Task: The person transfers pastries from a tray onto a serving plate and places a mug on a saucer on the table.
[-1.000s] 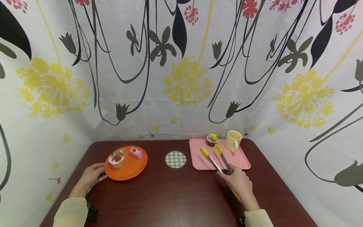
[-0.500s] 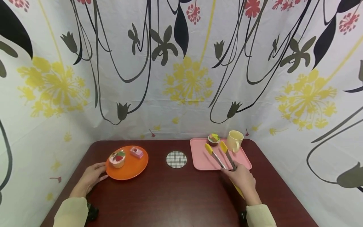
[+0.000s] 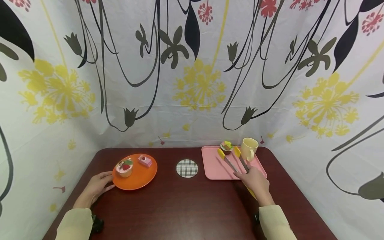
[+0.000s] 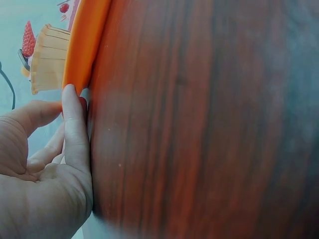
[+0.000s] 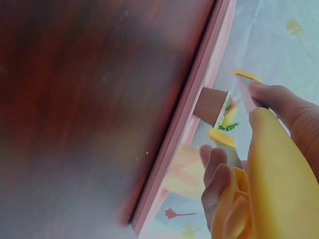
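My left hand [image 3: 96, 186] pinches the near-left rim of an orange plate [image 3: 136, 178] between thumb and fingers. On the plate are a strawberry-topped tart [image 3: 124, 170] and a small pink cake slice [image 3: 145, 161]. Yellow-tipped metal tongs [image 3: 230, 164] are in my right hand [image 3: 256, 182], their arms spread. Their tips reach over a pink tray [image 3: 211, 170], on the near side of a brown-cupped fruit tart [image 3: 226, 147]. In the right wrist view, the brown cup [image 5: 210, 105] appears between the two yellow tips, with nothing gripped in them.
A pale yellow mug [image 3: 249, 149] stands on the tray, right of the fruit tart and close to the tongs. A round plaid coaster [image 3: 187, 168] lies between plate and tray on the dark wooden table [image 3: 180, 206]. Floral fabric [image 3: 198, 126] hangs behind.
My right hand has moved slightly right and away from me, bringing the tong tips up to the fruit tart. My left hand stays at the plate's rim.
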### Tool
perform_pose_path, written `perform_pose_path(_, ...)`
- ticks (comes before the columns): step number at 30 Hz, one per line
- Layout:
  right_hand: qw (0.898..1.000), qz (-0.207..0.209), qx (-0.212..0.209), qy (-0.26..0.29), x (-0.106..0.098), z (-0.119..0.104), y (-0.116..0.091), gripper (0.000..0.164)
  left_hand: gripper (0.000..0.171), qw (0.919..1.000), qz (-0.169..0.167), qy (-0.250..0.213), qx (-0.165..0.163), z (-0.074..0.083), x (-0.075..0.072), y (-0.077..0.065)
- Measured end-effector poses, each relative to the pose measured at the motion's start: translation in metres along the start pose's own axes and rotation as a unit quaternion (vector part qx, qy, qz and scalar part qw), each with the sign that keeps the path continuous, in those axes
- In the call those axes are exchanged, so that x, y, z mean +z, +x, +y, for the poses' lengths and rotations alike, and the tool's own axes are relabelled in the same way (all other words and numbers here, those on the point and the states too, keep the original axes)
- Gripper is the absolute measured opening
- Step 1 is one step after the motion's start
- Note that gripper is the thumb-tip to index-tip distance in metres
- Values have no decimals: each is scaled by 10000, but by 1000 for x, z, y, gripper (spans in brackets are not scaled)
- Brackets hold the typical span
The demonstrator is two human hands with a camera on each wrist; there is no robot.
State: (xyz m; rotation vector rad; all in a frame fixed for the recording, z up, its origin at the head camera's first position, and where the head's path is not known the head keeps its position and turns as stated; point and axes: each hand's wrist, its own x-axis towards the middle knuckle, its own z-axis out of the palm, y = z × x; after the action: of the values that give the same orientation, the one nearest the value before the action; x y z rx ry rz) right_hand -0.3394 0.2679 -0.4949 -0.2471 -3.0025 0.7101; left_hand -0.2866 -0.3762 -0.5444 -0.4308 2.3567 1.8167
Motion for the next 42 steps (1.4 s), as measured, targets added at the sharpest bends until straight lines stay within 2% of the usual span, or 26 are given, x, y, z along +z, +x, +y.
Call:
perform_pose_path(5, 9998, 37, -97, -145, 1, -2, 11, 99, 70, 10000, 0, -46, 6, -1, -1, 0)
perform_pose_path(16, 9992, 224, -290, 157, -4, -8, 30, 87, 70, 10000, 22, -17, 40, 1, -1, 0)
perform_pose_path(21, 9999, 108, -111, 41, -6, -7, 36, 83, 69, 10000, -15, -55, 28, 0, -1, 0)
perform_pose_path(26, 9998, -75, 161, 125, -6, -4, 41, 87, 71, 9999, -45, -120, 45, -1, 0, -2)
perform_pose_path(31, 9996, -139, 209, 124, -3, -3, 43, 90, 71, 10000, -52, -72, 32, -1, -1, -4)
perform_pose_path(36, 9998, -58, 24, 163, 0, -1, 46, 90, 71, 9998, -131, -72, 103, -2, -2, -4)
perform_pose_path(42, 9994, 64, -241, 244, 3, -3, 52, 74, 71, 9997, -200, -57, 129, -3, -5, -3)
